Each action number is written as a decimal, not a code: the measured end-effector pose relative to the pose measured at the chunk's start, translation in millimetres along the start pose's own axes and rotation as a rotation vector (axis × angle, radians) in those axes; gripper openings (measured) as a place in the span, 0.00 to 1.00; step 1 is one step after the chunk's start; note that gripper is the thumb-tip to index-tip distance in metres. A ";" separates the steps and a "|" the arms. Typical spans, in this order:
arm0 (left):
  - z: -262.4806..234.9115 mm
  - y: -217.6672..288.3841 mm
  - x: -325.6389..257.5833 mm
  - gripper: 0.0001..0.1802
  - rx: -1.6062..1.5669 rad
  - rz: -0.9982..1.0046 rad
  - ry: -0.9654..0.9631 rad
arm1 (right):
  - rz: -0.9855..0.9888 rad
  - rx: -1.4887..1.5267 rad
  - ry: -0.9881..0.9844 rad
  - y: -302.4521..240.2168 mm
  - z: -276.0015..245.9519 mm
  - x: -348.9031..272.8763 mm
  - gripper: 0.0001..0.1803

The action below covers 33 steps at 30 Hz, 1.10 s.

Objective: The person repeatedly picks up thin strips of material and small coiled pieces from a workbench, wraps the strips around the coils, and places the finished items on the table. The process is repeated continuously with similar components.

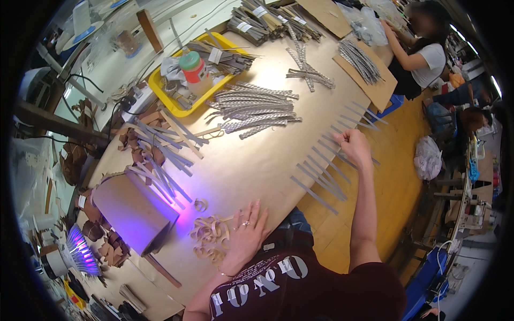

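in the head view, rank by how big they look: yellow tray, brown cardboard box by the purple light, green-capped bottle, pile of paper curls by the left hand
1. yellow tray and brown cardboard box: close in apparent size, and the box is nearer, so unranked
2. pile of paper curls
3. green-capped bottle, farther off, so unsure

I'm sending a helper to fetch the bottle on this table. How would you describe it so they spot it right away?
Find the yellow tray at the far left of the long brown table. The bottle stands upright in it, beside bundled grey strips. It alone has a green cap and a red band; everything around it is flat strips or scraps.
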<state>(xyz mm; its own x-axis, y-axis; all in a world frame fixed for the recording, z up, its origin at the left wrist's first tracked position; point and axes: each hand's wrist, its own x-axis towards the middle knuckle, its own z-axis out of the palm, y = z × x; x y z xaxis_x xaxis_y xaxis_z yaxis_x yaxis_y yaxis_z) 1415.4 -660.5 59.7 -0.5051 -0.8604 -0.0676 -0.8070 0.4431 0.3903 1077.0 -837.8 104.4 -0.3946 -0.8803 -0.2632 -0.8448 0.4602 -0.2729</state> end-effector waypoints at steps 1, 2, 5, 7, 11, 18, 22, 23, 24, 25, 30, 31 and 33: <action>-0.6 -3.5 -5.4 0.32 0.009 -0.017 0.016 | 0.029 -0.036 -0.023 1.3 1.5 3.9 0.22; -1.5 -6.7 -10.6 0.32 0.023 -0.035 0.004 | 0.067 -0.070 -0.044 1.5 1.5 7.7 0.23; -3.8 -14.1 -23.9 0.32 0.033 -0.089 -0.013 | 0.106 -0.191 0.024 0.4 -2.6 13.7 0.26; -6.5 -18.0 -34.2 0.32 0.024 -0.137 -0.007 | 0.145 -0.264 0.037 -0.7 -3.8 13.2 0.29; -11.4 -22.9 -54.5 0.31 -0.041 -0.206 0.021 | 0.107 -0.448 0.344 -3.4 7.3 -4.5 0.28; -27.6 -24.7 -62.6 0.15 -0.189 -0.136 0.242 | -0.621 0.014 0.538 -96.1 49.0 -34.9 0.16; -47.1 -21.5 -48.8 0.10 -0.238 -0.060 0.466 | -0.961 0.240 0.158 -189.8 95.7 -56.2 0.13; -52.9 -21.4 -46.4 0.09 -0.228 -0.053 0.506 | -0.951 0.194 0.131 -209.0 106.5 -60.5 0.12; -58.5 -22.4 -43.4 0.09 -0.216 -0.047 0.546 | -1.000 0.182 0.146 -225.5 116.1 -64.0 0.12; -63.1 -23.4 -39.9 0.09 -0.229 -0.065 0.591 | -0.989 0.132 0.162 -238.4 124.4 -67.4 0.12; -74.5 -31.8 -31.9 0.09 -0.247 -0.143 0.756 | -0.975 0.011 0.169 -265.1 144.2 -70.6 0.12; -74.5 -33.6 -31.9 0.09 -0.253 -0.151 0.753 | -0.969 0.054 0.170 -264.4 144.2 -69.6 0.11; -73.7 -36.7 -33.3 0.09 -0.268 -0.168 0.753 | -0.903 0.090 0.112 -260.0 141.6 -67.2 0.10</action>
<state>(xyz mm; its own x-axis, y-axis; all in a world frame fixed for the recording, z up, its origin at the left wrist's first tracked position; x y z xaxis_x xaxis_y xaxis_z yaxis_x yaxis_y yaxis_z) 1484.4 -666.7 115.2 0.0336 -0.8907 0.4533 -0.7050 0.3003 0.6424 1374.3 -882.1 62.0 0.3658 -0.9140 0.1756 -0.8201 -0.4058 -0.4035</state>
